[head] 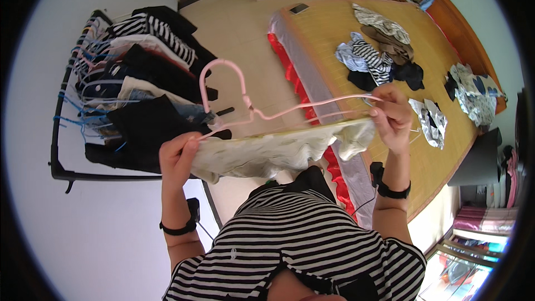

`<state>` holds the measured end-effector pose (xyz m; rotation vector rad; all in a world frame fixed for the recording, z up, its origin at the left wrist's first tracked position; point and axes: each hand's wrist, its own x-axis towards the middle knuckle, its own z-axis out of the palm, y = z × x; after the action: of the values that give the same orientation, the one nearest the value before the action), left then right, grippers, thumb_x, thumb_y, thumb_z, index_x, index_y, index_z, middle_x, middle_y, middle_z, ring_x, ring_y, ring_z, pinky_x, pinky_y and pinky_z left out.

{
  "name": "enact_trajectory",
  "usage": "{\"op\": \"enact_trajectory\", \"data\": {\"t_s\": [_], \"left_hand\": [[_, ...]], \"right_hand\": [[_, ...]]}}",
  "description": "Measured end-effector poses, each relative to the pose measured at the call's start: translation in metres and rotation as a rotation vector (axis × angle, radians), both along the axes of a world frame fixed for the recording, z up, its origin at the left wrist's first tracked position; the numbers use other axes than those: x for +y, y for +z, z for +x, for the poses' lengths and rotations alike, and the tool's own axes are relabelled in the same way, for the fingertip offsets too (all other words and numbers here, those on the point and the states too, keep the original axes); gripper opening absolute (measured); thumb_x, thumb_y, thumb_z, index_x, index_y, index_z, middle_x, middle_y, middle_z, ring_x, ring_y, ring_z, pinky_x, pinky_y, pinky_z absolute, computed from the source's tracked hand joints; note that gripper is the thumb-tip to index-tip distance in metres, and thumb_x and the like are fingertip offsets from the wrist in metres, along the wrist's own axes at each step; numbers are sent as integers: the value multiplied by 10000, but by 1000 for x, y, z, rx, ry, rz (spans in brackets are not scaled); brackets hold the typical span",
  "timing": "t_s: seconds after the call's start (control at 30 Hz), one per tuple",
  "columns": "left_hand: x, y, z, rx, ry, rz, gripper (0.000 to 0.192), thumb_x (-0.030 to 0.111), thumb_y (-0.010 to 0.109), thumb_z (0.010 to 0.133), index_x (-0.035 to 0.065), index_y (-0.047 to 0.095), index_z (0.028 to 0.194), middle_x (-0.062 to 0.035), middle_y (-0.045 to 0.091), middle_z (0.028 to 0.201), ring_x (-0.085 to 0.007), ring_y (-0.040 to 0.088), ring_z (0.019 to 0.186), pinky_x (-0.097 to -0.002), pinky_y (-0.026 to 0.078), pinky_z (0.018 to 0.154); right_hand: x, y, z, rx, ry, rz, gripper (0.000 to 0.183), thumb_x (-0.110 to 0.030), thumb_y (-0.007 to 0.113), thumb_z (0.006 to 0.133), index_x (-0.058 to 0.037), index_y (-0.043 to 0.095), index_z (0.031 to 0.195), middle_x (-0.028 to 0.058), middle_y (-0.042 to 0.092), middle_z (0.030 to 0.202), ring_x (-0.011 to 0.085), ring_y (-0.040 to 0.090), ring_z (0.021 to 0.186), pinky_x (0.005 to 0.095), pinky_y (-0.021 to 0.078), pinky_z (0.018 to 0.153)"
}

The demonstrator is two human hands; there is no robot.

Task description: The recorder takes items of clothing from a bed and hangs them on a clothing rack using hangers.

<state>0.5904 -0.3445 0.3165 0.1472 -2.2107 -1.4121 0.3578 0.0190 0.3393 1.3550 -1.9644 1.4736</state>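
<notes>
A pink coated hanger [288, 110] with a large hook is held level in front of my chest. Along its lower bar hangs a pale cream garment [267, 152], its upper edge stretched between both hands. My left hand [179, 159] pinches the hanger's left end together with the cloth. At the opposite end, my right hand [393, 117] grips the other shoulder of the hanger and the garment's corner. The folds of cloth dangle below the bar, and its far side is hidden.
At left, a black clothes rack [67, 79] bears many hung garments, the nearest a pair of black pants [144, 133]. A bed with a woven mat [330, 33] stands at right. On it lie a phone [299, 8], a clothes pile [376, 54] and a silvery-white item [430, 121].
</notes>
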Motion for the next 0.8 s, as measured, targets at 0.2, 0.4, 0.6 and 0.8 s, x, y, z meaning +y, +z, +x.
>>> {"op": "enact_trajectory", "data": {"t_s": [0.2,0.4,0.6,0.8], "left_hand": [[0,-11,-19,-9,-15,-27,282,208,545,973,-40,672,935,-39,644,816,-81,525,686,-209,406,634],[17,-7,-39,63,-138,-180,191,104,540,946,-30,676,950,-90,655,804,-130,562,699,-248,441,663],[46,-55,-51,75,-183,173,152,96,419,1015,1,526,964,-51,589,830,-99,551,660,-228,426,590],[42,-50,-43,-99,-119,326,221,177,429,1030,15,564,966,1,519,717,-55,417,556,-211,355,521]], "right_hand": [[-3,15,4,-45,-35,-15,297,19,668,826,30,481,595,104,590,716,142,485,564,258,352,500],[-21,23,6,25,65,40,300,32,654,819,26,466,586,100,567,673,164,467,533,276,339,471],[-44,18,13,45,22,26,277,25,695,785,22,503,586,109,569,658,173,492,533,293,363,466],[-39,9,-5,-44,108,131,270,-69,741,775,21,548,609,146,614,787,155,481,541,276,362,495]]}}
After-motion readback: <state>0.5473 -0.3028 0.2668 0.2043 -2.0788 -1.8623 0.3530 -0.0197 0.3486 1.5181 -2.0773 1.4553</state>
